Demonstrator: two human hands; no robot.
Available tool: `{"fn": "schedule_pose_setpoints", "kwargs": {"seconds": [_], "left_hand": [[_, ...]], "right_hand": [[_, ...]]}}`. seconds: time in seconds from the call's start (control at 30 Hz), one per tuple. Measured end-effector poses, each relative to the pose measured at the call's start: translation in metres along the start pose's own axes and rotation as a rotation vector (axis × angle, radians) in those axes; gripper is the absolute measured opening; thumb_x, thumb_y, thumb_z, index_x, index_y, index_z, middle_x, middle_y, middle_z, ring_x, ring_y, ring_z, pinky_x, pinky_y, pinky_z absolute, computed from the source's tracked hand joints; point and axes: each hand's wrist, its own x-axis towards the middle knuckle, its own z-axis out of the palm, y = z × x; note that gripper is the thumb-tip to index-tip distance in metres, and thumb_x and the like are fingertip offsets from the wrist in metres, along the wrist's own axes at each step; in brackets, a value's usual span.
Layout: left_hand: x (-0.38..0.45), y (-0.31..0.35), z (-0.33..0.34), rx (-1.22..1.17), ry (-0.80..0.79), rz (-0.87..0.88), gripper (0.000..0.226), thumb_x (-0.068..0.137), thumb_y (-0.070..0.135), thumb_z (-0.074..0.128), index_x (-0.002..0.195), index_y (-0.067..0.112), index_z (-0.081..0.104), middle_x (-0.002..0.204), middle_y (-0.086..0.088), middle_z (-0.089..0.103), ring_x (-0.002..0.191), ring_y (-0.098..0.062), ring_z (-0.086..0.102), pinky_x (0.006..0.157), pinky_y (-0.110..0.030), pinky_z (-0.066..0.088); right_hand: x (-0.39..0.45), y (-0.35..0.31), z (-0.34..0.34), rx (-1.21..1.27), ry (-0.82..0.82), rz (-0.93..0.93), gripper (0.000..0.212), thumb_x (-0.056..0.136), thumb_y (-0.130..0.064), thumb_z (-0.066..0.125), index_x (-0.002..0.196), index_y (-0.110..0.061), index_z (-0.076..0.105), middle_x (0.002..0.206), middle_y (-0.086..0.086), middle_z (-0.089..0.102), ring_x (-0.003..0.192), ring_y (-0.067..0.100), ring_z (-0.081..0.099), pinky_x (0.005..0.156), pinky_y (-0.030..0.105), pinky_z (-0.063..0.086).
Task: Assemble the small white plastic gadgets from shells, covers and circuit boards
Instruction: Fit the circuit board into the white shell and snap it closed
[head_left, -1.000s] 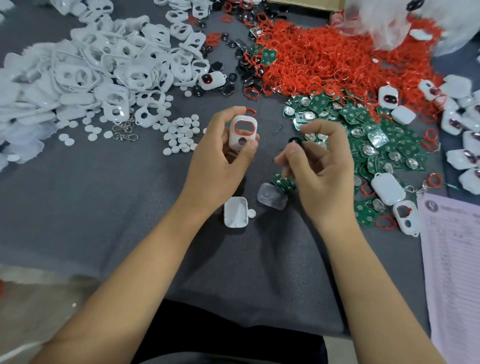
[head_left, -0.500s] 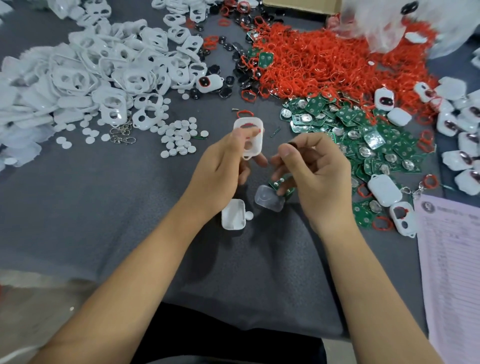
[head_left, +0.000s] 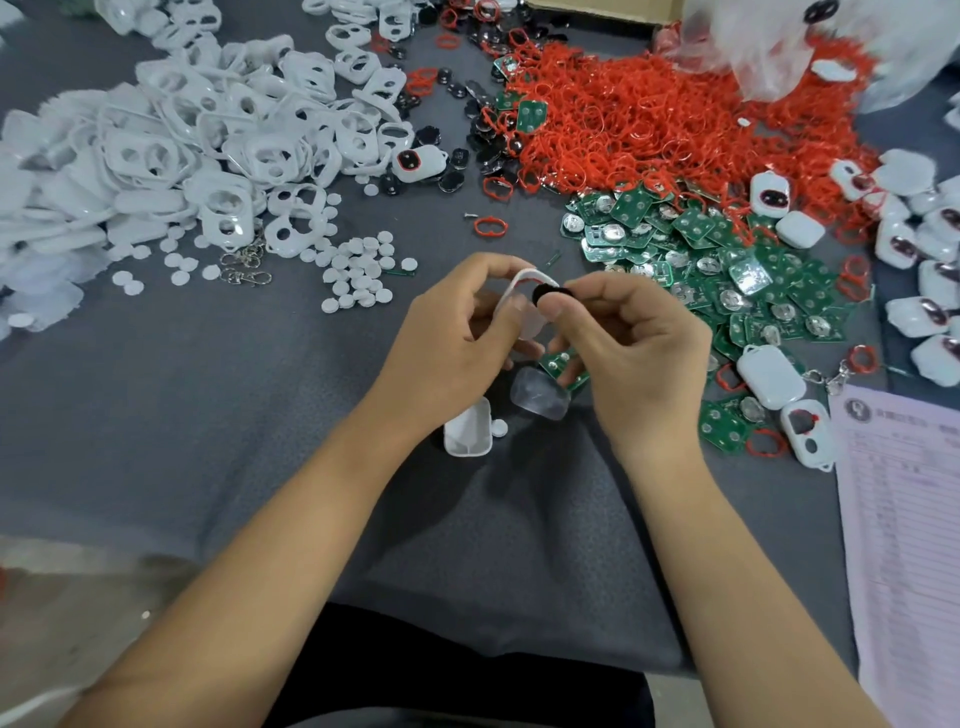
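My left hand (head_left: 457, 338) grips a white cover (head_left: 522, 283) with a red ring in its window, tilted edge-on toward me. My right hand (head_left: 634, 343) pinches a small black button piece (head_left: 546, 295) against that cover. A green circuit board (head_left: 563, 366) shows under my right fingers; I cannot tell whether they hold it. On the grey cloth below lie a white shell (head_left: 470, 428), a small white disc (head_left: 500, 427) and a clear plastic piece (head_left: 537, 394).
White covers (head_left: 208, 156) are heaped at the left, with white discs (head_left: 358, 270) and metal clasps (head_left: 244, 267) near them. Red rings (head_left: 675, 114) pile at the back, green boards (head_left: 727, 280) at the right, finished gadgets (head_left: 914, 244) far right. A printed sheet (head_left: 909, 545) lies at the right edge.
The white cover turned from face-on to edge-on in my left hand. My right hand moved left and up, bringing the black piece onto the cover.
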Motion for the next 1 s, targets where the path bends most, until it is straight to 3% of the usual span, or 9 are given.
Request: {"fn": "schedule_pose_setpoints", "kwargs": {"seconds": [0.17, 0.3, 0.43, 0.67, 0.77, 0.9, 1.0], "left_hand": [[-0.0014, 0.0028, 0.0006, -0.079, -0.077, 0.025, 0.024, 0.104, 0.013, 0.057, 0.126, 0.019, 0.064, 0.104, 0.007, 0.078, 0.096, -0.009, 0.075, 0.079, -0.021, 0.057], [-0.0025, 0.0012, 0.0005, -0.066, -0.108, 0.019, 0.025, 0.106, 0.012, 0.056, 0.130, 0.014, 0.063, 0.110, 0.005, 0.077, 0.102, -0.010, 0.074, 0.085, -0.026, 0.058], [-0.0033, -0.0005, -0.0006, -0.048, -0.109, 0.006, 0.022, 0.105, 0.016, 0.059, 0.126, 0.015, 0.064, 0.105, 0.004, 0.079, 0.100, -0.011, 0.076, 0.084, -0.028, 0.060], [-0.0029, -0.0007, -0.0014, 0.010, -0.089, 0.029, 0.021, 0.105, 0.013, 0.059, 0.124, 0.017, 0.067, 0.103, 0.006, 0.079, 0.098, -0.010, 0.076, 0.085, -0.030, 0.062], [-0.0028, 0.0004, -0.0010, 0.064, -0.056, 0.063, 0.023, 0.105, 0.013, 0.057, 0.124, 0.013, 0.068, 0.103, 0.004, 0.078, 0.097, -0.012, 0.075, 0.084, -0.034, 0.062], [-0.0036, 0.0029, 0.0004, 0.091, -0.013, 0.095, 0.021, 0.104, 0.011, 0.055, 0.117, 0.018, 0.069, 0.095, 0.013, 0.076, 0.088, -0.005, 0.073, 0.077, -0.018, 0.055], [-0.0041, 0.0044, 0.0013, 0.109, -0.012, 0.108, 0.021, 0.105, 0.012, 0.056, 0.117, 0.022, 0.069, 0.094, 0.015, 0.076, 0.088, -0.005, 0.074, 0.076, -0.018, 0.056]], "right_hand": [[-0.0003, 0.0006, -0.0005, -0.026, 0.019, 0.043, 0.003, 0.091, -0.010, 0.078, 0.093, -0.008, 0.077, 0.072, 0.002, 0.074, 0.056, 0.016, 0.068, 0.041, 0.028, 0.049], [-0.0004, 0.0014, 0.0004, -0.002, 0.049, 0.087, 0.008, 0.091, -0.012, 0.079, 0.090, -0.005, 0.076, 0.070, 0.006, 0.075, 0.052, 0.020, 0.067, 0.037, 0.027, 0.046], [-0.0004, 0.0041, -0.0006, -0.035, 0.058, 0.069, 0.010, 0.093, -0.015, 0.078, 0.086, -0.008, 0.075, 0.067, 0.008, 0.073, 0.054, 0.024, 0.069, 0.040, 0.028, 0.048], [-0.0011, 0.0086, -0.0013, -0.171, 0.048, 0.005, 0.004, 0.094, -0.014, 0.074, 0.091, -0.011, 0.075, 0.073, -0.002, 0.076, 0.063, 0.013, 0.073, 0.053, 0.030, 0.056], [0.0000, 0.0095, -0.0012, -0.195, 0.059, 0.017, 0.010, 0.094, -0.016, 0.076, 0.089, -0.013, 0.068, 0.073, -0.002, 0.071, 0.056, 0.009, 0.065, 0.048, 0.032, 0.052], [0.0033, 0.0069, -0.0038, 0.099, -0.068, 0.251, 0.012, 0.097, -0.012, 0.072, 0.108, -0.009, 0.067, 0.080, 0.004, 0.065, 0.061, 0.012, 0.059, 0.039, 0.026, 0.046], [0.0040, 0.0059, -0.0056, 0.150, -0.124, 0.287, 0.006, 0.099, -0.010, 0.068, 0.102, -0.009, 0.073, 0.076, -0.001, 0.069, 0.063, 0.008, 0.059, 0.038, 0.023, 0.044]]}}
